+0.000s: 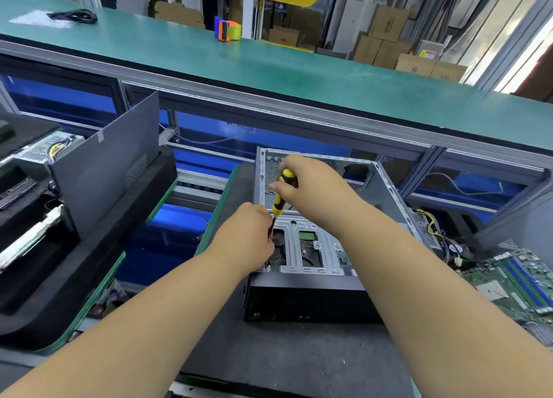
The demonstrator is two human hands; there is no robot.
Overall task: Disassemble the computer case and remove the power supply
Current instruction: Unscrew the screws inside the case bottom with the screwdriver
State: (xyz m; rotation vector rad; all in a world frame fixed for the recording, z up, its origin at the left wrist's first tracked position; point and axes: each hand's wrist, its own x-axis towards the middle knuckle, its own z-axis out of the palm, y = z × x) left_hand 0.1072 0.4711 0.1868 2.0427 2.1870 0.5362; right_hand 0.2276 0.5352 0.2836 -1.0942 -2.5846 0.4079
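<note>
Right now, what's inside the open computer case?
Inside the open grey metal computer case: a silver drive bracket with a green circuit board showing through. The yellow-and-black screwdriver tip is hidden behind the left hand.

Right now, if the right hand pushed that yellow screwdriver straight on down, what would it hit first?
Probably the metal frame inside the computer case, beside the left hand. The right hand aims the screwdriver there; its tip is hidden.

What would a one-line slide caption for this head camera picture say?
Right hand holds a yellow screwdriver upright while the left hand steadies its tip inside an open computer case.
</note>
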